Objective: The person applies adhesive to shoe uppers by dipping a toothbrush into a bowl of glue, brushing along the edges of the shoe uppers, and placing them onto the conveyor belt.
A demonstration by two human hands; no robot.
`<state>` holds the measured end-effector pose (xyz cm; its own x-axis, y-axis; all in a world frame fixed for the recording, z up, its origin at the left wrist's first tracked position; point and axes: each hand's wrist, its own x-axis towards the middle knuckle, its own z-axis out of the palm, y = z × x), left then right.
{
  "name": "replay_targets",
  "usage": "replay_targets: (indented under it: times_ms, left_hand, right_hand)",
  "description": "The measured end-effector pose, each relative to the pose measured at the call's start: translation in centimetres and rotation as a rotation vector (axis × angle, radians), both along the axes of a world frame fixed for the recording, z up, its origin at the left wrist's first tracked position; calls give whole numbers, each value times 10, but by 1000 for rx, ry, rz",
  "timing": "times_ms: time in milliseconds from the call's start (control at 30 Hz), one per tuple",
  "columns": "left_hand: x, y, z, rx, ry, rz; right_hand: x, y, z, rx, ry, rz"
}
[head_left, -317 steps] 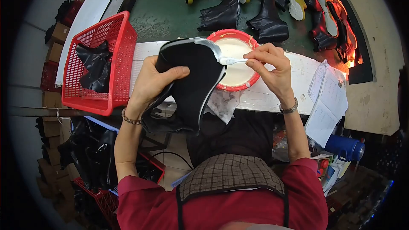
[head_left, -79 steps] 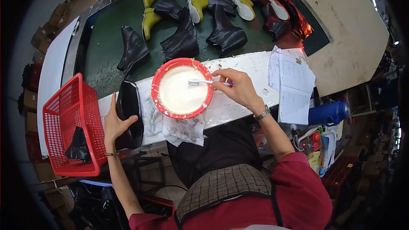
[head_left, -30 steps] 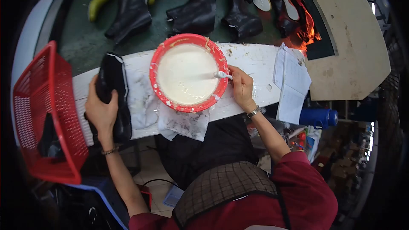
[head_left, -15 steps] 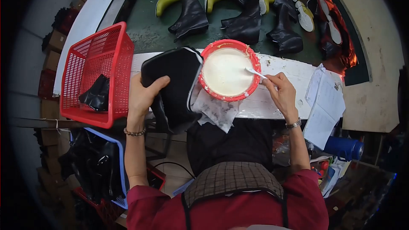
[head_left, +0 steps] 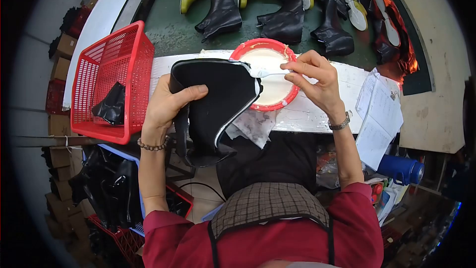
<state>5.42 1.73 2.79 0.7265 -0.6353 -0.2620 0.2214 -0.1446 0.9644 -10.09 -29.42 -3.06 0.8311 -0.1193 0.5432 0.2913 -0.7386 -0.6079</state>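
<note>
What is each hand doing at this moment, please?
Left hand: closed on the black boot upper, holding it up.
Right hand: closed on the small brush, its tip at the upper's edge.

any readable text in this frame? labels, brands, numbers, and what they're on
None can be read.
Open notebook at the right end of the white bench: ruled lines with faint writing, too small and blurred to read.
Cardboard boxes on the left: no legible print.
Black boot upper in the left hand, brush in the right hand, red bowl, red basket, blue bottle: no markings visible.
</note>
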Motion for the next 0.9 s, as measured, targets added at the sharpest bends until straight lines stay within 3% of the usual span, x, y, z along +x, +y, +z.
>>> replay_targets:
  times_ms: [300, 567, 767, 833, 900]
  left_hand:
    - [1, -3, 5, 62, 15, -77]
    - [0, 1, 4, -66, -279, 193]
    - [12, -11, -1, 38, -469, 315]
    - [30, -12, -11, 163, -727, 331]
    - [60, -1, -55, 233, -712, 310]
  right_hand:
    - [15, 6, 17, -153, -111, -35]
    - [2, 21, -2, -16, -89, -32]
    - [-4, 19, 3, 121, -45, -48]
    - [-10, 6, 8, -72, 296, -312]
    - [-12, 1, 0, -208, 354, -333]
